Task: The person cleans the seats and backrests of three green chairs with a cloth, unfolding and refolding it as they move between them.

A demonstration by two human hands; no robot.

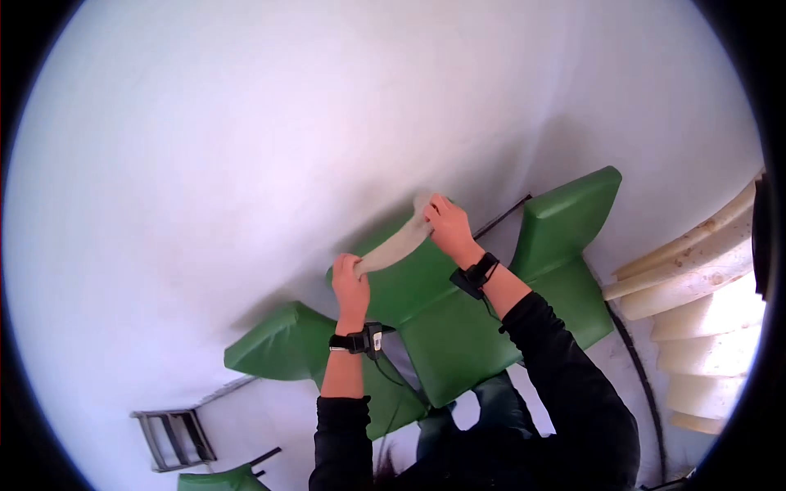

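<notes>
Head view: from where I stand, a pale cloth (395, 249) stretches between the left hand (352, 290) and the right hand (450, 231), before the backrest (393, 290) of the middle green seat (458, 344); whether it touches the green surface I can't tell.
Left grip: thumb and fingers pinch the cloth's lower end. They seem to have only a little fabric caught, so a sharp tug could pull that end free.
Right grip: the fingers grasp the cloth near its upper end, and a short piece sticks out past them. That loose bit could fold under or curl if the hand turns.
Cloth span: narrow as a folded strip, slightly curved along its length. Uneven pulling from the two sides might twist it, and slack would let the middle sag.
Wrist gear: a black device (359, 340) sits on the left wrist and a second black device (475, 276) on the right, each with a thin wire. Either wire could snag on the seat's edge if the arms swing wide.
Wall: the white wall (246, 123) rises close behind the backrest, so knuckles might scrape it if the reach runs too far.
Cushion below: smooth and sloping to my eye; a dropped cloth could slide off it.
</notes>
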